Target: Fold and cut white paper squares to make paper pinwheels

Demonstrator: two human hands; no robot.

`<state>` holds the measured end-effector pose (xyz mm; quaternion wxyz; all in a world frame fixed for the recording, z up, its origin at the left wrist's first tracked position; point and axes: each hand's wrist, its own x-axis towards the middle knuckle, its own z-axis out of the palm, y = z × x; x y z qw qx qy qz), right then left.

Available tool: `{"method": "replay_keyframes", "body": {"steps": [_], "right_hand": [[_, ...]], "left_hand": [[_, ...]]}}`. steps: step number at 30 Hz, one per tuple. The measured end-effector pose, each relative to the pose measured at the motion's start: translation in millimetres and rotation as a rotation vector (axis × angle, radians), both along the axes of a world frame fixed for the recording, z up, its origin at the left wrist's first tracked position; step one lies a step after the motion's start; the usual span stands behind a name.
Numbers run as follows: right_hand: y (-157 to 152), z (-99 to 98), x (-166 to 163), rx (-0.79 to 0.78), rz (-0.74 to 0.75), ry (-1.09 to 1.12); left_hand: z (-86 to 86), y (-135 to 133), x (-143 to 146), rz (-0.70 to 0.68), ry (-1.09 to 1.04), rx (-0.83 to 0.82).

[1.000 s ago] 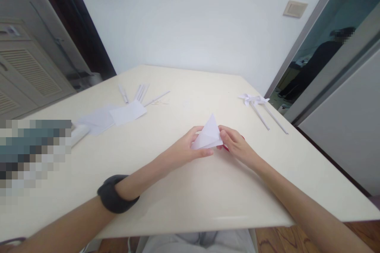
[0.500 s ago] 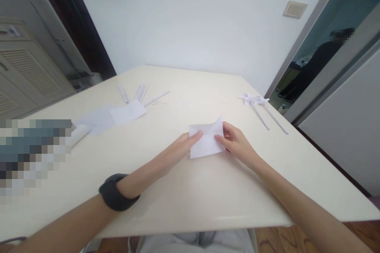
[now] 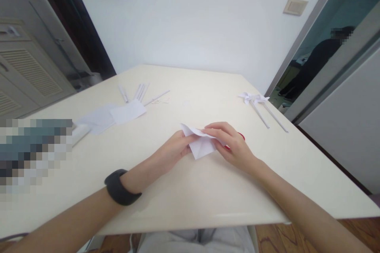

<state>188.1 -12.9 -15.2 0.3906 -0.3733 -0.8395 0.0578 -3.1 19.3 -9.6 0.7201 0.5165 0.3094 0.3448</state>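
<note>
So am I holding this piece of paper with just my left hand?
No, the left hand and the right hand are both on the white paper.

One sheet of paper [image 3: 202, 148] is being held by two hands [image 3: 175, 145] [image 3: 237, 145]. One wristband [image 3: 121, 188] is being worn. Two pinwheels [image 3: 246, 98] [image 3: 261, 99] are being supported by one table [image 3: 172, 201], one light switch [image 3: 295, 6] by one wall [image 3: 192, 19]. One other person [image 3: 316, 63] is being seen.

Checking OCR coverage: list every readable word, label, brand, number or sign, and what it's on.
No readable text.
Held paper: no print visible.
Wristband, switch: no legible marks.
Pixelated patch at left: too blurred to read.
</note>
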Motion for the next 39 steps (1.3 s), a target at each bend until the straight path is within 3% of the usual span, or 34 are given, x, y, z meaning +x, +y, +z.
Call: {"method": "replay_keyframes", "body": {"steps": [12,23,26,32,39], "right_hand": [[6,-3.1,13,0.164,-0.043,-0.27],[8,-4.0,19,0.129,-0.007,-0.334],[3,3.1,16,0.012,0.045,-0.27],[0,16.1,13,-0.524,0.127,0.128],[5,3.3,9,-0.724,0.052,0.184]], "left_hand": [[13.6,-2,5,-0.055,-0.234,-0.214],[9.4,-3,1,-0.087,-0.079,-0.074],[6.7,-3,0,-0.071,-0.003,-0.036],[3.6,-1,0,-0.092,0.14,0.06],[-3.6,0,2,-0.166,0.257,0.123]]}}
